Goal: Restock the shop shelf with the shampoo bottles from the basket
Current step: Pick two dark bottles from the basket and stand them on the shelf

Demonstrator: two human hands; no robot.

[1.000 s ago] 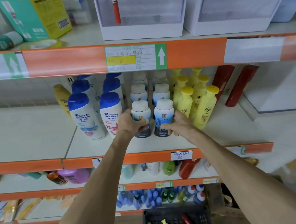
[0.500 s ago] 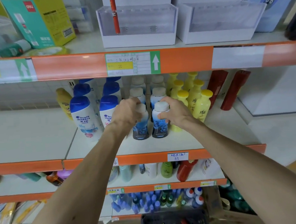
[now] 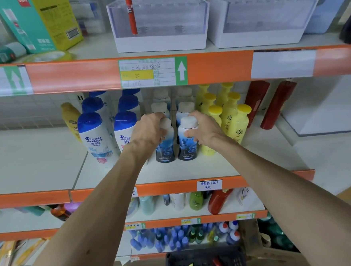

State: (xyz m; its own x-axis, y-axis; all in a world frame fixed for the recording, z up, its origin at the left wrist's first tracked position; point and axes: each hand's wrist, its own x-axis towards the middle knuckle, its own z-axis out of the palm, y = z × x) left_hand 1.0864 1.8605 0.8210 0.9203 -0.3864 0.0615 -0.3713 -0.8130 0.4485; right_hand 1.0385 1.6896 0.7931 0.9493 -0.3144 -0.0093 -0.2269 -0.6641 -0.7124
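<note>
White-capped blue shampoo bottles [image 3: 186, 140] stand on the shelf [image 3: 194, 171]. Our left hand [image 3: 149, 132] & right hand [image 3: 204, 129] each squeeze one near its cap, prob. to line them up. Basket [image 3: 206, 263] sits below.

— How many white-capped blue bottles [image 3: 164, 146] do I have on the shelf?
— I count six, in two rows of three.
— Yellow bottles [image 3: 241, 124]?
— Six I can see.
— Blue-capped white bottles [image 3: 97, 138]?
— Six, the back ones half hidden. Two red bottles [image 3: 277, 105].
</note>
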